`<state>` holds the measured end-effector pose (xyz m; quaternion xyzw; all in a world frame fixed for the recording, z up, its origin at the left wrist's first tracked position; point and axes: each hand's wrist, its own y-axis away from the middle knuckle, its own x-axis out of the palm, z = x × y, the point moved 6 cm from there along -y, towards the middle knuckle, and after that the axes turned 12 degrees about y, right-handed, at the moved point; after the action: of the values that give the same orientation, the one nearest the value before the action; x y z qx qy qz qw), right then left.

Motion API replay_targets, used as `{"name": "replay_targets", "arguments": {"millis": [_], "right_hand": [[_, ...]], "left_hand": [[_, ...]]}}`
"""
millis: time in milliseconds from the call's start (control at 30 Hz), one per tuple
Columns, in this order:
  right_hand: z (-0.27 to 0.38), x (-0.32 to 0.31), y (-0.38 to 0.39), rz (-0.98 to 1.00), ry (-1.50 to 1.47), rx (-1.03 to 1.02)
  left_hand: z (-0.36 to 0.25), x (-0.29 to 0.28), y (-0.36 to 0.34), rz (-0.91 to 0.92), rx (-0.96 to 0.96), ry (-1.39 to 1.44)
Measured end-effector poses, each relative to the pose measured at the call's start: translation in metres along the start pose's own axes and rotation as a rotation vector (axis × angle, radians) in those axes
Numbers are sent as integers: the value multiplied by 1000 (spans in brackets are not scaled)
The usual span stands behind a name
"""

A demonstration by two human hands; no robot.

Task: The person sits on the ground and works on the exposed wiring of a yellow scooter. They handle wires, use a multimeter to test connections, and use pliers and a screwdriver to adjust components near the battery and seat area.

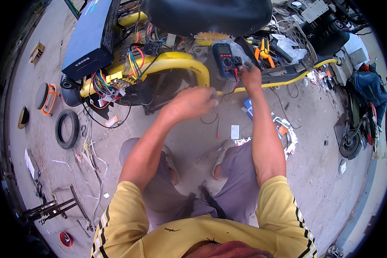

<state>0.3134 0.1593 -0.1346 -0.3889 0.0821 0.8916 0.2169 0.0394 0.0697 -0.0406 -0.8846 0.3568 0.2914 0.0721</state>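
Observation:
A blue-and-black multimeter (224, 59) rests on the deck of a yellow-framed electric scooter (176, 64). My right hand (250, 78) is at its lower right corner, fingers closed around something small and dark beside the lead sockets. A red test lead (236, 76) runs from the meter toward my left hand. My left hand (192, 102) is closed in front of the curved yellow tube; whatever its fingers hold is hidden. Below that hand, a thin red probe (218, 129) hangs or lies over the ground. Bundled coloured wires (137, 60) stick out of the frame on the left.
A black seat (206, 15) overhangs the scooter's deck. A dark blue box (90, 38) lies on the frame at left. Orange-handled pliers (263, 52) lie right of the meter. A tyre (67, 128) and scraps lie on the ground; another scooter (357, 116) stands at right.

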Motion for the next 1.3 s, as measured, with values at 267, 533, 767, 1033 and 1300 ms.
{"name": "replay_targets", "arguments": {"millis": [267,533,767,1033,1300], "right_hand": [[18,-22,14,-3,119,-36],[88,-72,81,-100,115,-250],[155,-85,169,-278,130,-831],[175,-65,218,-245,87,-987],[178,-31,249,-93,96,-1024]], "left_hand": [[-5,2,2,14,-9,2],[-19,7,5,40,-59,127],[-34,26,-1,-15,124,728],[-56,29,11,5,144,1617],[-35,15,12,-149,5,1805]]}}
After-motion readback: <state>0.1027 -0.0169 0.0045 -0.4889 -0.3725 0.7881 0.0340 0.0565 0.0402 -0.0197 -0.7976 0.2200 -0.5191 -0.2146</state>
